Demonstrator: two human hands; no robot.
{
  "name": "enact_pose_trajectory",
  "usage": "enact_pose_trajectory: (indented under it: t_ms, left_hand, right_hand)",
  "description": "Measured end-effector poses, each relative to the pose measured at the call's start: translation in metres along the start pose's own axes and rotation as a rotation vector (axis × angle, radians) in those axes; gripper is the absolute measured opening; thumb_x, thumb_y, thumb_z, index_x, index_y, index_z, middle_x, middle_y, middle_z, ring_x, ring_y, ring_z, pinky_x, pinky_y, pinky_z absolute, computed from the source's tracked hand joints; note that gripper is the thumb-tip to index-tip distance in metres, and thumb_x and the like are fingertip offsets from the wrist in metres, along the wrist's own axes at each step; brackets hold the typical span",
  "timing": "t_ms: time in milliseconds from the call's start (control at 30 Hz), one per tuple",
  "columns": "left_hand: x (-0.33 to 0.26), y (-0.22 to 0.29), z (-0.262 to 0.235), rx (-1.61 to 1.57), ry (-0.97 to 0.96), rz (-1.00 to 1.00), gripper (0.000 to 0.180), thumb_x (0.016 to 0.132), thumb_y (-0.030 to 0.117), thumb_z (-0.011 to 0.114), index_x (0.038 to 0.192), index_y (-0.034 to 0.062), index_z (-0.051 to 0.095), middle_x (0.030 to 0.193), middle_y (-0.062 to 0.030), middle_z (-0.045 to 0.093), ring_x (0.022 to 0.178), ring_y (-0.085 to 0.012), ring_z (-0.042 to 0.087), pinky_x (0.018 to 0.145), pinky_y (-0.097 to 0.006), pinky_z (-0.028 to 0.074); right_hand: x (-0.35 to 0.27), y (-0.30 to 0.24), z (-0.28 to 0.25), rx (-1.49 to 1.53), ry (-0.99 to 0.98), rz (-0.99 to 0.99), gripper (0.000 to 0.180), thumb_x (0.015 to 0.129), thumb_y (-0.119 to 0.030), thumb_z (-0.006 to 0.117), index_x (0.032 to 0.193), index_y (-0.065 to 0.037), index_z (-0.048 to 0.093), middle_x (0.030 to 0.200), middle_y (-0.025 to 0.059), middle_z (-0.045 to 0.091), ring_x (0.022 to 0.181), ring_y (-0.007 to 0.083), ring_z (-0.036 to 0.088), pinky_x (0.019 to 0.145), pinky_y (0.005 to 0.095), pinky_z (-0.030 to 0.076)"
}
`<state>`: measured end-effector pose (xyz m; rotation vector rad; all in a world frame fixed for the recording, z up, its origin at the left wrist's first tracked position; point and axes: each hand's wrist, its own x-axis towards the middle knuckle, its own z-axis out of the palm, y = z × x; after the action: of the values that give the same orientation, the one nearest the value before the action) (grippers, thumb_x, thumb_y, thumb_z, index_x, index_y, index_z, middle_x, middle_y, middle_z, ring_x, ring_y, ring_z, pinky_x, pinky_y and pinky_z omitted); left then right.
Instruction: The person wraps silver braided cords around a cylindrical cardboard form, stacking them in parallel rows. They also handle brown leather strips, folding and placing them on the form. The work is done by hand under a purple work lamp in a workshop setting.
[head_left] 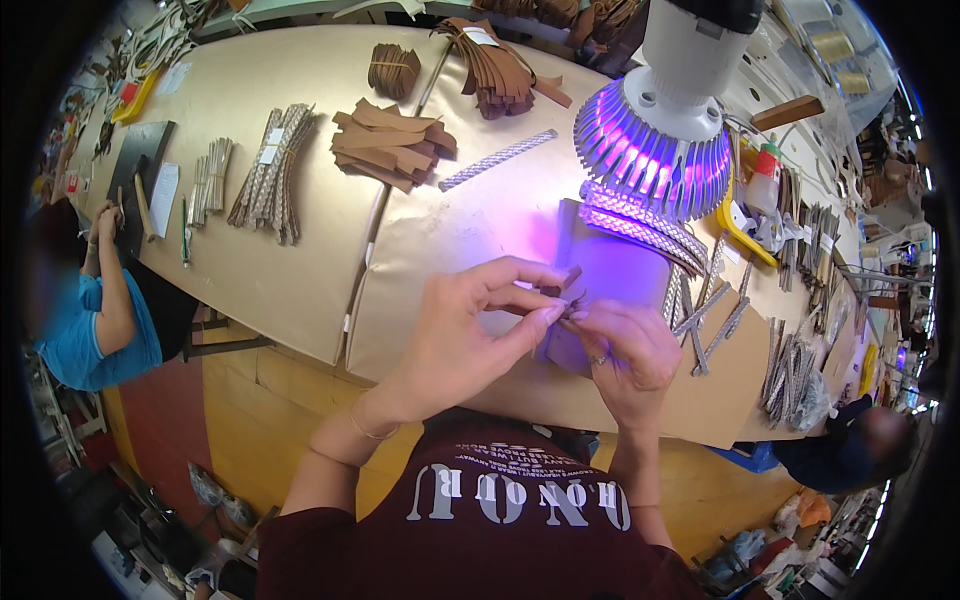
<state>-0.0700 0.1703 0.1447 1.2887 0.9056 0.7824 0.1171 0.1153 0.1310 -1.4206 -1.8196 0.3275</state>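
Seen from above, a person in a dark maroon shirt works at a gold-coloured table (300, 280), with 2 bare hands meeting just in front of a purple-glowing lamp (650, 140). Between their fingertips is 1 small brown strip (573, 275), held above the table near a grey block (622, 270); its lower part is mostly hidden by the fingers. The left hand (465, 315) pinches it with thumb and fingertips, the other fingers curved; the right hand (632, 350), wearing 1 ring, nips it from the opposite side. The strip looks light, thin and bendable, probably soft like leather and not fragile, though so narrow that it could twist or slip; a fingertip pinch near each end should suit it best. Beneath the lamp lie at least 2 shiny braided bands (640, 222), too overlapped to count surely. Further across are 1 separate braided strip (498, 160) and 3 groups of brown pieces: 1 banded bundle (393, 70), 1 loose pile (392, 145) and 1 fanned bundle (495, 70). To the left sit 2 pale bundles, 1 large (272, 175) and 1 small (210, 178). To the right stands 1 red-capped bottle (764, 182). There are 2 other people, 1 at each side.
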Motion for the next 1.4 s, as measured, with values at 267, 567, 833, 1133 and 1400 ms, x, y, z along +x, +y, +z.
enact_pose_trajectory:
  t_ms: [267, 567, 833, 1133, 1400]
  left_hand:
    - [-0.003, 0.011, 0.0, 0.05, -0.028, -0.017, 0.023, 0.084, -0.002, 0.068, 0.106, -0.0028, 0.064, 0.091, -0.0091, 0.074, 0.088, -0.0108, 0.069, 0.08, -0.023, 0.051]
    - [-0.007, 0.014, 0.001, 0.065, 0.018, -0.006, 0.019, 0.084, -0.002, 0.068, 0.102, -0.0023, 0.064, 0.089, -0.0087, 0.073, 0.085, -0.0107, 0.069, 0.078, -0.023, 0.052]
    - [0.014, -0.044, -0.039, 0.038, 0.421, 0.055, 0.008, 0.084, -0.001, 0.069, 0.091, -0.0007, 0.064, 0.083, -0.0038, 0.067, 0.077, -0.0093, 0.064, 0.071, -0.023, 0.051]
    - [0.006, -0.119, -0.07, 0.517, 0.688, 0.078, 0.019, 0.085, 0.005, 0.07, 0.102, 0.0018, 0.063, 0.093, -0.0073, 0.067, 0.085, -0.0134, 0.064, 0.081, -0.029, 0.05]
    - [-0.008, -0.029, 0.034, -0.207, -0.193, 0.023, 0.044, 0.083, 0.013, 0.075, 0.122, 0.0013, 0.058, 0.12, -0.0079, 0.058, 0.105, -0.0168, 0.058, 0.095, -0.033, 0.043]
  right_hand:
    - [0.001, -0.004, -0.007, -0.007, -0.027, -0.02, 0.017, 0.074, -0.008, 0.075, 0.089, -0.012, 0.07, 0.084, 0.0005, 0.071, 0.072, 0.0178, 0.065, 0.063, 0.031, 0.043]
    - [-0.003, -0.012, -0.001, -0.015, -0.019, 0.021, 0.014, 0.074, -0.011, 0.076, 0.087, -0.012, 0.069, 0.085, 0.0018, 0.071, 0.072, 0.0185, 0.064, 0.065, 0.0309, 0.043]
    - [-0.022, -0.002, -0.02, 0.62, -0.11, 0.189, 0.019, 0.082, -0.018, 0.073, 0.083, -0.01, 0.056, 0.104, 0.01, 0.069, 0.101, 0.0299, 0.062, 0.086, 0.0423, 0.046]
    - [-0.065, 0.049, -0.089, 1.351, 0.265, 0.244, 0.018, 0.1, -0.021, 0.051, 0.107, -0.011, 0.039, 0.094, 0.0168, 0.065, 0.103, 0.0335, 0.062, 0.093, 0.0472, 0.047]
    - [-0.021, 0.017, -0.064, 0.939, -0.13, 0.737, 0.027, 0.097, -0.003, 0.055, 0.117, -0.006, 0.037, 0.078, 0.0098, 0.063, 0.063, 0.0138, 0.062, 0.054, 0.0234, 0.046]
